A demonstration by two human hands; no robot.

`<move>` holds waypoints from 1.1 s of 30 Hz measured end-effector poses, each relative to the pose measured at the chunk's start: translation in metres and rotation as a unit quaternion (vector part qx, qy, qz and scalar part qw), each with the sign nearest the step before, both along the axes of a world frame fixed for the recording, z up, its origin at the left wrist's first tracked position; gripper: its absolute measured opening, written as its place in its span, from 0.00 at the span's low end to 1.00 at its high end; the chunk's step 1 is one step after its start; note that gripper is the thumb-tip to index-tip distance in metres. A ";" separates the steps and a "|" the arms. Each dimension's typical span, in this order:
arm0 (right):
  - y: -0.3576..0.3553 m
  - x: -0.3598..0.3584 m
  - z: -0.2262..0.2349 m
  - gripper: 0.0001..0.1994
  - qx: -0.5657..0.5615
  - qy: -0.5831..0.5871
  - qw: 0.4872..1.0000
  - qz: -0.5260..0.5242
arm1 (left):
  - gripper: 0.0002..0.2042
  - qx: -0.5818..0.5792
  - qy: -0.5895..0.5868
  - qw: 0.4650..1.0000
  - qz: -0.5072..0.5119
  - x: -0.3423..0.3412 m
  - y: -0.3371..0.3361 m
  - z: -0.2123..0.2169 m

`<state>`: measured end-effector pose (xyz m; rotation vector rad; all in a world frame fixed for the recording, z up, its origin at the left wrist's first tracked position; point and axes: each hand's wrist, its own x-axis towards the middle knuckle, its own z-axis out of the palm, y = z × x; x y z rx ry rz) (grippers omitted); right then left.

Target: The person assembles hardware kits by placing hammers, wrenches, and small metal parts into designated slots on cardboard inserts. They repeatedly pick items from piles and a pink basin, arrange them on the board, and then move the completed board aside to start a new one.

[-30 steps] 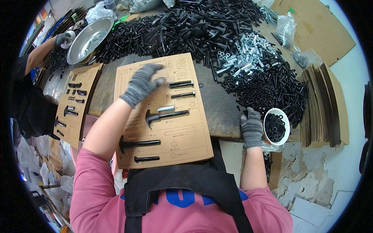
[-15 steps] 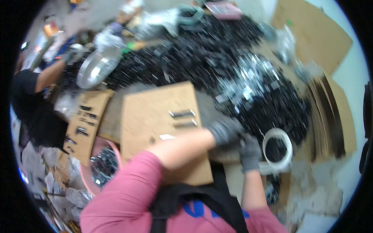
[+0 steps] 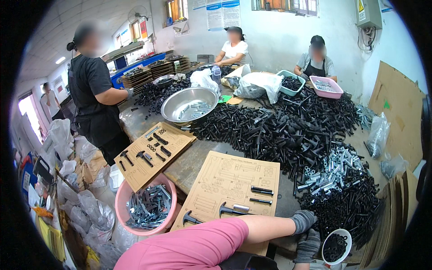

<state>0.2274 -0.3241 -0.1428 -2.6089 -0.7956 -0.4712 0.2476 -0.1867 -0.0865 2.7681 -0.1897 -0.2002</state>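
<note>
Head view shows both gloved hands, left hand (image 3: 302, 221) and right hand (image 3: 308, 245), fingers seemingly curled, grip unclear, beside the white bowl (image 3: 336, 245) at the table edge, where a nudge might tip it.

A flat brown cardboard template board (image 3: 234, 184) lay at the grey worktable's (image 3: 198, 155) near edge, the heap of black metal bolts (image 3: 288, 126) behind it, a small round white bowl (image 3: 336, 245) at its right.

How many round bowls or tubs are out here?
3: a metal bowl mid-table, a pink tub below the table's left edge, a small white bowl by the gloved hands. Others may be hidden.
</note>
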 end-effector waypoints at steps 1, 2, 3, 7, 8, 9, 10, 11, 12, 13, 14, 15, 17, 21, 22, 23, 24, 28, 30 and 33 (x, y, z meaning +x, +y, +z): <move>0.000 -0.001 0.002 0.06 -0.001 -0.003 1.000 0.001 | 0.10 0.007 0.003 1.000 -0.008 0.001 0.001 0.001; 0.001 -0.002 0.004 0.07 -0.003 -0.005 1.000 0.002 | 0.10 0.014 0.006 1.000 -0.016 0.001 0.002 0.002; 0.002 -0.002 0.005 0.07 -0.005 -0.006 1.000 0.006 | 0.10 0.014 -0.001 1.000 -0.014 0.001 0.003 0.000; 0.004 0.000 -0.001 0.07 -0.004 -0.022 1.000 -0.006 | 0.10 0.039 0.002 0.999 -0.033 0.001 0.003 0.002; 0.003 -0.001 -0.004 0.07 -0.011 -0.036 0.999 -0.016 | 0.10 0.052 0.010 0.998 -0.044 0.001 0.002 0.003; 0.002 0.000 -0.006 0.07 -0.018 -0.051 0.998 -0.026 | 0.09 0.051 0.005 0.998 -0.044 0.001 0.002 0.005; 0.000 0.002 -0.010 0.07 -0.035 -0.040 0.998 -0.020 | 0.09 0.051 0.001 0.998 -0.044 -0.001 0.002 0.007; -0.003 0.006 -0.015 0.07 -0.052 -0.029 0.998 -0.014 | 0.09 0.051 -0.003 0.998 -0.044 -0.002 0.002 0.008; -0.004 0.007 -0.015 0.08 -0.069 -0.017 0.997 -0.008 | 0.09 0.063 -0.001 0.997 -0.054 -0.001 0.001 0.009; -0.005 0.007 -0.014 0.08 -0.054 -0.004 0.999 -0.004 | 0.09 0.075 0.001 0.995 -0.064 0.001 0.000 0.009; -0.006 0.007 -0.012 0.08 -0.040 0.009 0.999 -0.001 | 0.09 0.087 0.004 0.993 -0.074 0.002 -0.002 0.009; -0.005 0.005 -0.009 0.08 -0.025 0.021 0.999 0.007 | 0.09 0.087 0.013 0.994 -0.070 0.001 -0.001 0.012; -0.004 0.006 -0.007 0.08 -0.031 0.019 0.999 0.028 | 0.09 0.088 0.031 0.994 -0.060 -0.001 0.001 0.017; -0.010 0.018 -0.025 0.07 -0.079 0.012 0.996 0.026 | 0.09 0.080 0.027 0.995 -0.056 -0.003 0.000 0.015; -0.006 0.010 -0.012 0.07 -0.044 0.010 0.998 0.038 | 0.09 0.079 0.030 0.995 -0.055 -0.004 0.003 0.013; -0.001 0.002 0.001 0.07 -0.009 0.008 0.999 0.050 | 0.09 0.078 0.033 0.995 -0.054 -0.006 0.007 0.012; 0.001 -0.004 0.011 0.07 0.027 0.006 0.998 0.057 | 0.10 0.084 0.040 0.992 -0.081 -0.006 0.012 0.014; 0.001 -0.007 0.012 0.06 0.068 -0.019 0.995 0.070 | 0.14 0.025 0.041 0.999 0.002 -0.013 0.039 0.020; 0.000 -0.009 0.014 0.05 0.089 -0.015 0.993 0.080 | 0.18 -0.030 0.126 0.990 0.052 -0.015 0.069 0.042; 0.001 -0.014 0.020 0.04 0.122 -0.021 0.988 0.088 | 0.13 -0.064 0.036 0.996 0.053 -0.063 0.126 0.089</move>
